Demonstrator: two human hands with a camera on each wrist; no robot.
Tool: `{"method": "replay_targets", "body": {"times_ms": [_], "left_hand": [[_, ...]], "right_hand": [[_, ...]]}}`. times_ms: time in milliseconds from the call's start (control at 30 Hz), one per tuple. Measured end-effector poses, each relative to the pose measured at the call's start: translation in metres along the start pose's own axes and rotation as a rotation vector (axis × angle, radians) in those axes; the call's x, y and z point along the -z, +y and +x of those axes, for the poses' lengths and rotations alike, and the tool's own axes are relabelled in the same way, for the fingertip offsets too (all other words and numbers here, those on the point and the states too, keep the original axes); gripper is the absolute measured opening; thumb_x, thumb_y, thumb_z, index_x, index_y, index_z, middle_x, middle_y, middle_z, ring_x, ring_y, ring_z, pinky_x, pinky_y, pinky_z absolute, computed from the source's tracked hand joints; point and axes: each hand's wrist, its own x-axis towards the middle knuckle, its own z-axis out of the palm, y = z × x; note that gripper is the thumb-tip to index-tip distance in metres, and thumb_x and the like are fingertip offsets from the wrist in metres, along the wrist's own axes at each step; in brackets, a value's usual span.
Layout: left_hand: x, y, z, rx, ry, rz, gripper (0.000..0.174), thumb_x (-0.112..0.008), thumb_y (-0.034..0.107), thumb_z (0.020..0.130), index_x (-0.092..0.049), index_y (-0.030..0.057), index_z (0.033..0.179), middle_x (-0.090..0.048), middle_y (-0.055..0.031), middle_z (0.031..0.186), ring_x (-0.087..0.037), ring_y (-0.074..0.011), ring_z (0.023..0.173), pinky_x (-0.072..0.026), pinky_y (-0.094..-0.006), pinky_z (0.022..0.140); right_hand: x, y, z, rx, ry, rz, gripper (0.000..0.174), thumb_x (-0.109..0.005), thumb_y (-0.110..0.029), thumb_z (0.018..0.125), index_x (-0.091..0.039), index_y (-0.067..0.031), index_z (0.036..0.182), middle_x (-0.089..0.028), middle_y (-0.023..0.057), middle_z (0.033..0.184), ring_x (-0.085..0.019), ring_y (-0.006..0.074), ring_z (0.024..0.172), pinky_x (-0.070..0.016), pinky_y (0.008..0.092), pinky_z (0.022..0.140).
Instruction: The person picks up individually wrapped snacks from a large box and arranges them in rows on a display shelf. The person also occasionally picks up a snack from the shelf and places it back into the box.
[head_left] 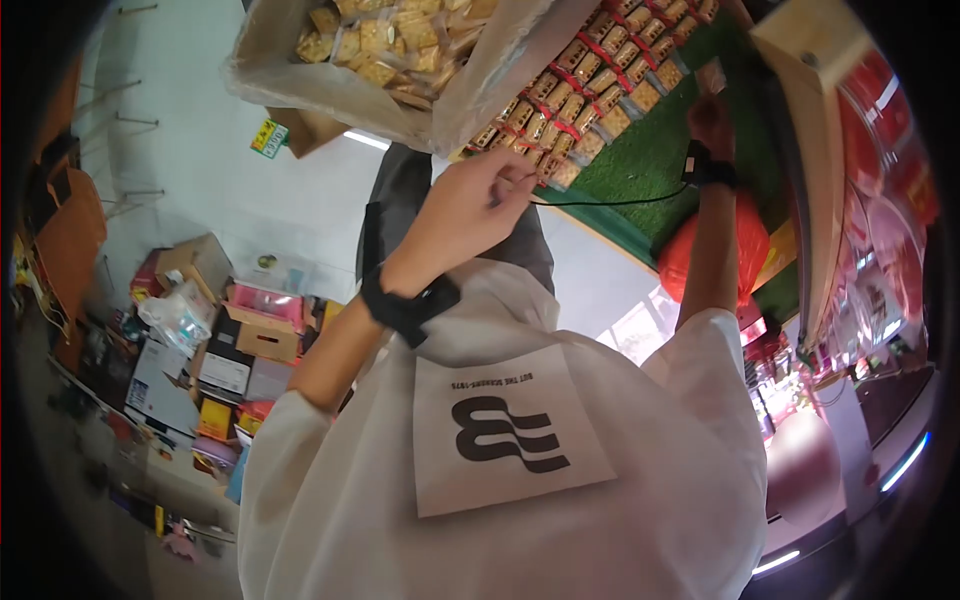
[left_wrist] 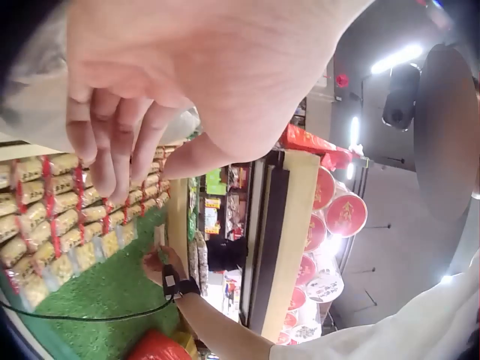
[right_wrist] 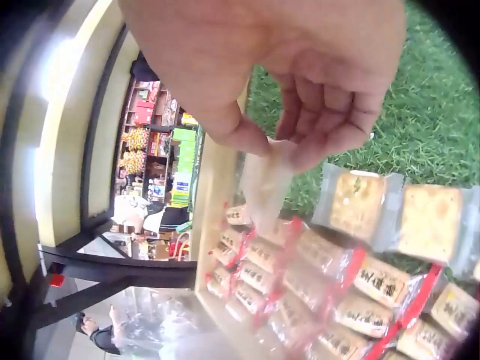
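Note:
Between thumb and fingers my right hand (head_left: 710, 125) pinches a clear-wrapped cracker (right_wrist: 266, 184) by its end, over the green turf mat (head_left: 640, 165). Below it in the right wrist view lie flat wrapped square crackers (right_wrist: 358, 202), beside rows of red-edged wrapped snack bars (right_wrist: 382, 285). My left hand (head_left: 470, 210) is near the front end of those rows, by the box's corner. Its fingers (left_wrist: 112, 150) hang loosely bent, and nothing shows in them.
A plastic-lined box (head_left: 345, 95) of wrapped crackers stands left of the rows. A red bag (head_left: 715, 250) sits by my right forearm. A black cable (head_left: 610, 203) crosses the turf. Cartons (head_left: 240, 350) are piled at the left.

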Motion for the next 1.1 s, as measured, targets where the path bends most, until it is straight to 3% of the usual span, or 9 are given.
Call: {"method": "replay_targets", "body": {"times_ms": [167, 433, 667, 733, 800, 867, 900, 967, 1100], "left_hand": [[0.004, -0.024, -0.027, 0.213, 0.131, -0.098, 0.016, -0.057, 0.008, 0.092, -0.061, 0.0013, 0.105, -0.067, -0.0049, 0.089, -0.059, -0.0091, 0.075, -0.0447, -0.0233, 0.068], [0.018, -0.024, -0.026, 0.219, 0.190, -0.120, 0.019, -0.056, 0.011, 0.093, -0.060, 0.0000, 0.107, -0.067, -0.0061, 0.089, -0.059, -0.0106, 0.081, -0.0455, -0.0239, 0.075], [0.045, -0.031, -0.025, 0.181, 0.276, -0.190, 0.021, -0.055, 0.011, 0.090, -0.061, 0.0022, 0.108, -0.067, -0.0045, 0.090, -0.058, -0.0088, 0.076, -0.0441, -0.0232, 0.065], [0.056, -0.028, -0.024, 0.171, 0.273, -0.212, 0.022, -0.054, 0.011, 0.091, -0.060, 0.0006, 0.109, -0.067, -0.0043, 0.091, -0.058, -0.0083, 0.079, -0.0446, -0.0228, 0.068], [0.071, -0.025, -0.024, 0.139, 0.272, -0.270, 0.022, -0.053, 0.011, 0.091, -0.060, -0.0011, 0.109, -0.067, -0.0050, 0.093, -0.058, -0.0092, 0.081, -0.0451, -0.0229, 0.071], [0.090, -0.015, -0.020, 0.094, 0.270, -0.243, 0.023, -0.052, 0.011, 0.092, -0.059, -0.0026, 0.109, -0.067, -0.0058, 0.095, -0.058, -0.0099, 0.082, -0.0456, -0.0232, 0.074], [0.099, -0.010, -0.019, 0.073, 0.267, -0.232, 0.023, -0.051, 0.011, 0.092, -0.059, -0.0033, 0.109, -0.066, -0.0062, 0.096, -0.058, -0.0103, 0.083, -0.0458, -0.0233, 0.076], [0.119, -0.011, -0.013, 0.037, 0.280, -0.211, 0.026, -0.049, 0.015, 0.095, -0.059, -0.0014, 0.113, -0.067, -0.0056, 0.097, -0.057, -0.0102, 0.083, -0.0449, -0.0240, 0.077], [0.157, 0.002, 0.003, 0.053, 0.319, -0.128, 0.030, -0.049, 0.020, 0.096, -0.059, -0.0001, 0.115, -0.067, -0.0064, 0.099, -0.057, -0.0113, 0.083, -0.0438, -0.0247, 0.080]], "right_hand": [[-0.019, 0.006, 0.039, 0.133, 0.238, -0.329, 0.014, -0.059, -0.016, 0.090, -0.061, -0.0036, 0.097, -0.064, 0.0045, 0.083, -0.062, 0.0164, 0.080, -0.0493, 0.0323, 0.068], [-0.013, 0.006, 0.070, 0.212, 0.350, -0.871, 0.020, -0.055, -0.019, 0.093, -0.061, -0.0043, 0.103, -0.064, 0.0033, 0.100, -0.061, 0.0162, 0.090, -0.0493, 0.0294, 0.072], [-0.040, 0.013, 0.023, 0.386, 0.480, -0.659, 0.030, -0.060, -0.018, 0.089, -0.058, -0.0058, 0.116, -0.063, 0.0045, 0.106, -0.061, 0.0143, 0.091, -0.0508, 0.0286, 0.076], [-0.086, 0.028, -0.015, 0.380, 0.530, -0.438, 0.036, -0.057, -0.015, 0.090, -0.055, -0.0080, 0.126, -0.061, 0.0046, 0.115, -0.062, 0.0184, 0.100, -0.0519, 0.0318, 0.079], [-0.109, 0.054, -0.061, 0.526, 0.395, -1.005, 0.037, -0.056, -0.013, 0.090, -0.053, -0.0066, 0.127, -0.061, 0.0061, 0.117, -0.060, 0.0194, 0.103, -0.0518, 0.0332, 0.081], [-0.148, 0.078, -0.105, 0.476, 0.242, -0.949, 0.036, -0.053, -0.012, 0.092, -0.053, -0.0047, 0.127, -0.061, 0.0081, 0.117, -0.060, 0.0206, 0.105, -0.0513, 0.0346, 0.085], [-0.181, 0.090, -0.127, 0.352, 0.156, -0.613, 0.034, -0.050, -0.013, 0.094, -0.053, -0.0034, 0.126, -0.061, 0.0093, 0.117, -0.060, 0.0213, 0.105, -0.0508, 0.0352, 0.088], [-0.267, 0.115, -0.168, 0.234, 0.249, -0.464, 0.032, -0.048, -0.012, 0.095, -0.054, -0.0016, 0.125, -0.062, 0.0118, 0.114, -0.062, 0.0225, 0.102, -0.0498, 0.0350, 0.090], [-0.346, 0.156, -0.201, 0.109, 0.049, -0.437, 0.029, -0.047, -0.013, 0.095, -0.057, 0.0032, 0.116, -0.065, 0.0143, 0.106, -0.065, 0.0224, 0.095, -0.0509, 0.0337, 0.086]]}}
